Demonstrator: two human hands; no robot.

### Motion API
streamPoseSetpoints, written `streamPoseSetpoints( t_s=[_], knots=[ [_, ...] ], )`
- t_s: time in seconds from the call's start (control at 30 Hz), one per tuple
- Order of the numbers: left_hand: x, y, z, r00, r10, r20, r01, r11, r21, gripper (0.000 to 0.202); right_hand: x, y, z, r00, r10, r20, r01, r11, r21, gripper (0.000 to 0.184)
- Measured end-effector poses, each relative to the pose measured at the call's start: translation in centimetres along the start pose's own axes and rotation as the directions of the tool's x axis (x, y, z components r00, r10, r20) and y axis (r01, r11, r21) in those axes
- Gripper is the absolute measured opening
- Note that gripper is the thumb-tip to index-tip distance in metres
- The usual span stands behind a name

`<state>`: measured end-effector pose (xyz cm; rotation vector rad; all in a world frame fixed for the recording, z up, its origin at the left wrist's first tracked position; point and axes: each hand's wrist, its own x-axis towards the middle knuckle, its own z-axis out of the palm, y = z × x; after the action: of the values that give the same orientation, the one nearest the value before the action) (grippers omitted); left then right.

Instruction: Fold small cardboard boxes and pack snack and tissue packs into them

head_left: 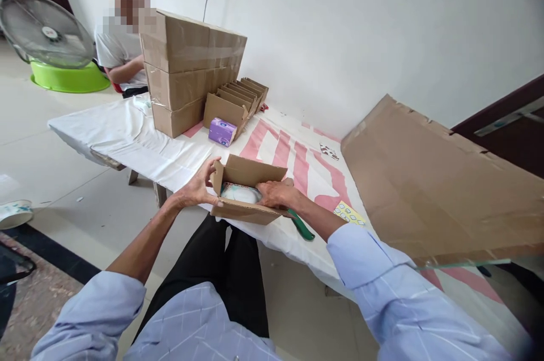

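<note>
An open cardboard box [250, 215] sits at the table's near edge, its flaps raised. My left hand [202, 184] grips the box's left end, thumb on the near wall and fingers at the side flap. Inside lies a rounded white item [240, 194] with a pale pattern; its exact kind is unclear. My right hand [276, 194] reaches in from the right, fingers stretched out against the white item, some tips hidden. A green-handled tool [302, 226] lies just right of the box, partly covered by it.
Taped cardboard boxes [182, 77] are stacked at the back left, beside a row of open boxes [238, 97]. A purple packet [222, 132] stands before them. Right are a yellow sticker sheet [349, 213] and a large cardboard sheet [442, 179]. A person [119, 49] sits behind the stack.
</note>
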<state>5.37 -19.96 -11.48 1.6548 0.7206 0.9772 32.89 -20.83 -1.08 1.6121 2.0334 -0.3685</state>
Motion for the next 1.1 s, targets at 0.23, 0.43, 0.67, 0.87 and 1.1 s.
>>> streamPoseSetpoints(
  t_s=[0.23, 0.43, 0.67, 0.87, 1.1],
  knots=[
    [-0.2, -0.5, 1.2, 0.999, 0.028, -0.045, -0.028, 1.0, 0.002, 0.137, 0.5, 0.7, 1.2, 1.0, -0.014, -0.011, 0.015, 0.992, 0.126, 0.057],
    [-0.2, -1.1, 1.6, 0.997, 0.068, -0.025, -0.069, 0.998, -0.012, 0.142, 0.5, 1.2, 2.1, 0.996, -0.035, -0.076, 0.051, 0.974, 0.223, 0.066],
    [-0.1, -1.4, 1.8, 0.996, 0.082, 0.019, -0.082, 0.997, -0.016, 0.152, -0.3, 0.7, 1.8, 0.993, -0.08, -0.091, 0.088, 0.992, 0.086, 0.041],
    [-0.5, -1.7, 2.3, 0.991, 0.131, 0.018, -0.132, 0.987, 0.091, 0.152, -0.5, 1.5, 3.2, 0.962, -0.135, -0.237, 0.168, 0.978, 0.125, 0.036],
    [0.0, -1.2, 1.9, 0.991, 0.128, 0.051, -0.134, 0.977, 0.164, 0.15, -1.3, 1.7, 3.3, 0.93, -0.128, -0.344, 0.217, 0.948, 0.233, 0.04]
  ],
)
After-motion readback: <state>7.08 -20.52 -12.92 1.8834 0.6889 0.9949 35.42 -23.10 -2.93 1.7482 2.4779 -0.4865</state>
